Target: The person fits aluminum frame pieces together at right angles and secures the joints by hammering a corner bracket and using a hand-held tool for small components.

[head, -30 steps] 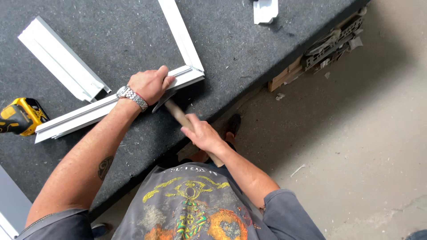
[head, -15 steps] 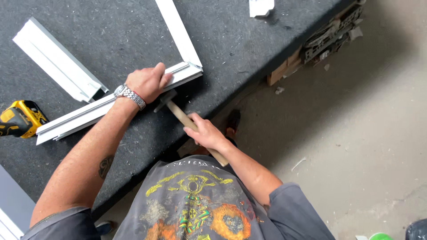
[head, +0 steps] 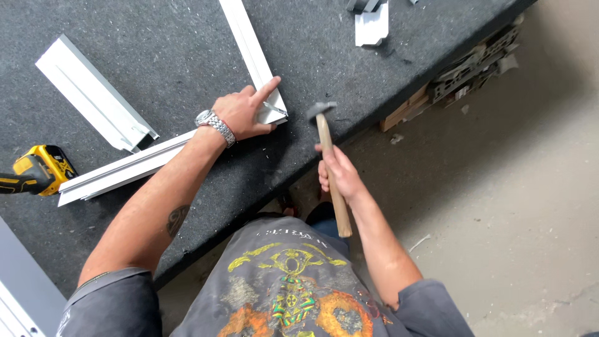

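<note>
Your left hand presses flat, fingers spread, on the mitred corner of the white frame profiles on the grey worktop. Your right hand grips the hammer, raised just beside the corner; the joint looks closed, perhaps needing more taps.

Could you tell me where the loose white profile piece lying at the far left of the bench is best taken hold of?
Grip the loose white profile across its narrow width near the middle, coming from above. It lies flat and diagonal on the dark bench, clear of the other pieces, so both long edges look free for fingers.
</note>
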